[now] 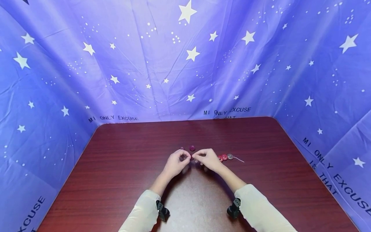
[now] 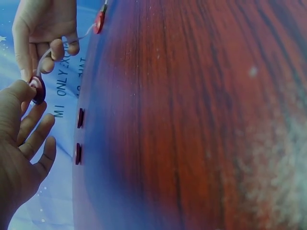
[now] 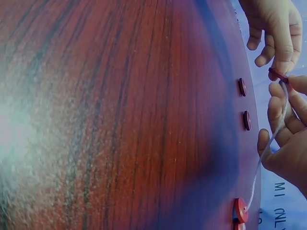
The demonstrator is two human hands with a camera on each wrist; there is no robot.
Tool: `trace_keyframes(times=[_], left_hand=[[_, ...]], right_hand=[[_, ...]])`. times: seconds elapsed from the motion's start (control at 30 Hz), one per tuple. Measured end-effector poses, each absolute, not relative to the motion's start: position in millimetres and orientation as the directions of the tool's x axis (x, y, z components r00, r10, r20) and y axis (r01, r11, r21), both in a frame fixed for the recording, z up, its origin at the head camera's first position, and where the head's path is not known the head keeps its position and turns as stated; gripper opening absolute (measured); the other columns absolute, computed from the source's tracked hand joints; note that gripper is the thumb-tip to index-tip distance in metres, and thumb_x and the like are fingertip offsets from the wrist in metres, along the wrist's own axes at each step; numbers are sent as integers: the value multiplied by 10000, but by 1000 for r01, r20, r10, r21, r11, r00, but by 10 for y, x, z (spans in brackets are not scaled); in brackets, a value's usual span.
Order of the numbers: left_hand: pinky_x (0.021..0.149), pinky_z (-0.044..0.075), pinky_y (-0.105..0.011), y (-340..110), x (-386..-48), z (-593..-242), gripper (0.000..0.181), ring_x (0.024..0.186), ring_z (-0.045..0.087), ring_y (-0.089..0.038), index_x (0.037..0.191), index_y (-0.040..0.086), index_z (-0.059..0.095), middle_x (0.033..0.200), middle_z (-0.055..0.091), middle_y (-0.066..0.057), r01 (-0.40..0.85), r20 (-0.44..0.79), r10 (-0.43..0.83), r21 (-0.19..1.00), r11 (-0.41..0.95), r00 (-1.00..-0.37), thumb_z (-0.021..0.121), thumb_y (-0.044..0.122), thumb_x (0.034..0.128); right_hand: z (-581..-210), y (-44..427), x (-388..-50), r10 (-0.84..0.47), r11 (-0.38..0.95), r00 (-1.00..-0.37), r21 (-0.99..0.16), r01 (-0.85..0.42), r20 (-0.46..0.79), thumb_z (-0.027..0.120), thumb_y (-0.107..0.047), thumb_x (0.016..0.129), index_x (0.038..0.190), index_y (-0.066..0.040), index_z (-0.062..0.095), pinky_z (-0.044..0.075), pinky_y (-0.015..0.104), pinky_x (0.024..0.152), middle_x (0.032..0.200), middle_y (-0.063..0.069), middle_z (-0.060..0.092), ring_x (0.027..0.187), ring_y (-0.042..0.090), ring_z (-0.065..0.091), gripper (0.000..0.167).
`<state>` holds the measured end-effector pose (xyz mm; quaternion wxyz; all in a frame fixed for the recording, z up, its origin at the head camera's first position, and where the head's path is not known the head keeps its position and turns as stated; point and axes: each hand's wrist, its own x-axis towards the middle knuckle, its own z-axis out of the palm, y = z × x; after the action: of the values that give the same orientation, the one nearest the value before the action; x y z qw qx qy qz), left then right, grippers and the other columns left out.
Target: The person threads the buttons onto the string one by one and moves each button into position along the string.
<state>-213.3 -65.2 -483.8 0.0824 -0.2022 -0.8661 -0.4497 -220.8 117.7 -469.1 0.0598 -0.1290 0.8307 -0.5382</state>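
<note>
Thumb and finger of my left hand (image 1: 175, 163) pinch a dark red button (image 2: 37, 90) above the table. Facing it, my right hand (image 1: 209, 159) pinches a pale string (image 3: 268, 140) close against the button; the fingertips hide whether the string passes through its holes. From there the string droops to a row of strung buttons (image 1: 224, 157), red ones and a grey-green one, lying on the table by my right hand. The string's tail (image 1: 239, 159) sticks out at the row's right end. Other fingers of both hands are loosely bent.
Two loose dark red buttons lie beyond my hands, one to the right (image 1: 192, 148) and one partly behind the left hand (image 1: 182, 148). The brown wooden table (image 1: 116, 180) is bordered by a blue star-patterned curtain (image 1: 162, 58) at the back and sides.
</note>
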Motion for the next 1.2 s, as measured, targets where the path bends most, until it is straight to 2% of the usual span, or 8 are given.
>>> trace_keyframes(times=[0.1,0.23,0.33,0.47,0.57,0.87,1.2], left_hand=[[649,489,-232,-649,-2135,-4839,54,703,573,-88,856,92,646,847,626,-17,423,334,261,741,521,-906,666,138,834],[656,488,-229,-656,-2141,-4849,43,707,565,-82,836,97,641,820,616,-6,411,332,243,747,522,-911,673,126,829],[645,478,-208,-667,-2150,-4862,38,705,560,-79,824,110,636,815,611,0,401,320,241,759,514,-916,670,127,831],[641,463,-177,-673,-2158,-4874,40,703,550,-65,828,108,632,815,606,-5,391,303,250,768,508,-920,660,133,842],[634,462,-174,-673,-2159,-4871,49,699,546,-60,831,93,630,816,607,-17,388,298,253,775,499,-920,655,130,850],[604,455,-171,-671,-2168,-4859,62,661,524,-31,839,75,640,795,626,-26,347,259,250,830,437,-933,657,133,851],[608,466,-171,-669,-2172,-4869,46,649,538,-21,850,60,654,777,663,-65,314,240,237,880,355,-941,663,104,843]], right_hand=[[-4699,1176,-2199,-297,397,-951,-895,-203,84,656,-184,863,944,0,707,518,305,560,789,199,700,612,210,621,208],[-4725,1171,-2194,-326,447,-933,-844,-296,155,701,-175,827,965,-29,702,506,192,617,831,112,719,699,133,649,201],[-4749,1161,-2198,-345,500,-907,-770,-396,242,739,-168,789,967,-51,705,527,197,671,869,69,727,761,107,672,216],[-4755,1154,-2193,-360,604,-866,-621,-500,347,768,-197,751,962,-106,716,453,274,813,917,27,727,835,130,688,235],[-4745,1152,-2185,-376,661,-838,-520,-541,394,781,-227,730,963,-136,718,360,332,762,932,3,724,874,134,677,258],[-4740,1164,-2161,-434,724,-757,-310,-616,489,769,-308,743,979,-160,717,357,299,706,856,-45,704,792,99,637,283],[-4760,1163,-2169,-434,727,-724,-266,-633,537,784,-340,720,959,-152,720,359,303,713,834,-51,690,778,95,620,311]])
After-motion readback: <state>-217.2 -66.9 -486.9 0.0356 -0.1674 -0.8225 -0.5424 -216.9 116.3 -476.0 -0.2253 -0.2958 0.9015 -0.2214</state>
